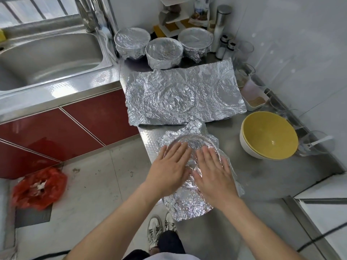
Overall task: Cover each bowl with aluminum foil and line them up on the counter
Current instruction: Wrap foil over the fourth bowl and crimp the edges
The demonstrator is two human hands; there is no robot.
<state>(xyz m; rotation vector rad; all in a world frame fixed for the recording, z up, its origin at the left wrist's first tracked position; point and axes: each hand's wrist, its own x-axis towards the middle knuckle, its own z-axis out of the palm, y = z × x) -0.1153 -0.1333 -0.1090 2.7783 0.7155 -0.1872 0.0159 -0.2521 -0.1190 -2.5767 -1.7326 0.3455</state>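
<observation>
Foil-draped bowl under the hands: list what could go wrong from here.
The foil-draped bowl sits close to the counter edge, with foil hanging over it; a push from the left hand or right hand could slide it off.
Flat palms pressing the crinkled foil might tear it.
The bunched far flap may stay loose.

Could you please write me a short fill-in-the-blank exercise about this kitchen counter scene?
1. ____ covered bowls stand at the back of the counter.
2. The left hand and right hand press flat on the ____ draped over the nearest bowl.
3. The uncovered bowl on the right, nested in a white bowl, is ____ inside.

Missing words: three; foil; yellow.
</observation>
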